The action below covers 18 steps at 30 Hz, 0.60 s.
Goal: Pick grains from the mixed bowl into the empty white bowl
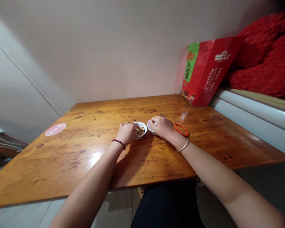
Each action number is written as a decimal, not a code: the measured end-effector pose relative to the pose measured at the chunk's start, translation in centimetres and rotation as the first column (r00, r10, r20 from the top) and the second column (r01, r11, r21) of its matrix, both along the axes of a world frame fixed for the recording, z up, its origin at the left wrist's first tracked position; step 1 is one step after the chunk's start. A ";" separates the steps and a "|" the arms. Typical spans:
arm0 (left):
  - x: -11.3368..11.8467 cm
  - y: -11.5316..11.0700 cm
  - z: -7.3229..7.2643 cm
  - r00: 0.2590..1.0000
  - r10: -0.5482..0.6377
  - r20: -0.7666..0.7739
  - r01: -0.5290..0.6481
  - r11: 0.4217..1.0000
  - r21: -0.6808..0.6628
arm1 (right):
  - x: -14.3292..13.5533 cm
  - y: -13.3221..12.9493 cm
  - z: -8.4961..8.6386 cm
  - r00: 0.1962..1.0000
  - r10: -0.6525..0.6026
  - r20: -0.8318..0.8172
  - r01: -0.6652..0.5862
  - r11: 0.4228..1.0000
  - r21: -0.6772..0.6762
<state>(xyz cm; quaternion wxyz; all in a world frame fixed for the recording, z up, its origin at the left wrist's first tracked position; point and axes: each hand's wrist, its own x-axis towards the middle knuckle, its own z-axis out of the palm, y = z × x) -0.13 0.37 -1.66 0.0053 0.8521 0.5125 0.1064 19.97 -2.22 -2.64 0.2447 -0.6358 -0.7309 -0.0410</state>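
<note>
My left hand (127, 133) wears a dark beaded bracelet and reaches over the left edge of a small white bowl (144, 124) of mixed light and dark grains or beans. Its fingertips dip in among the grains (141, 130), pinched together; what lies between them is too small to see. Just to the right stands a second small white bowl (150, 127), partly covered by my right hand (162, 127). The right fingers curl down at that bowl, and anything in them is hidden. Scissors (181, 130) with orange handles lie beside and behind the right hand.
The wooden table (85, 142) meets a pale wall at the back. A red and green carton (204, 71) stands at its back right corner, near a white cabinet-like unit (258, 117) bearing red fabric (266, 60). A pink round sticker (55, 129) is on the left.
</note>
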 end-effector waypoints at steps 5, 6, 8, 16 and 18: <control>0.2 0.1 -0.3 0.999 -0.053 -0.013 0.052 0.998 -0.031 | 0.0 0.0 0.0 1.000 -0.004 0.007 0.004 1.000 0.006; 0.2 0.1 -0.4 0.998 -0.056 -0.023 0.055 0.998 -0.030 | 0.1 0.1 -0.1 1.000 -0.004 0.006 0.004 1.000 0.011; 0.2 0.1 -0.5 0.997 -0.066 -0.037 0.066 0.998 -0.022 | 0.1 0.1 -0.2 1.000 0.000 0.005 0.000 1.000 0.021; 0.0 0.0 -0.4 0.988 -0.103 -0.115 0.104 0.995 0.003 | 0.0 0.2 -0.4 1.000 0.000 0.009 0.000 1.000 0.028; 0.0 0.1 -0.3 0.990 -0.092 -0.102 0.094 0.996 0.011 | -0.1 0.2 -0.3 1.000 -0.005 0.010 0.005 1.000 0.025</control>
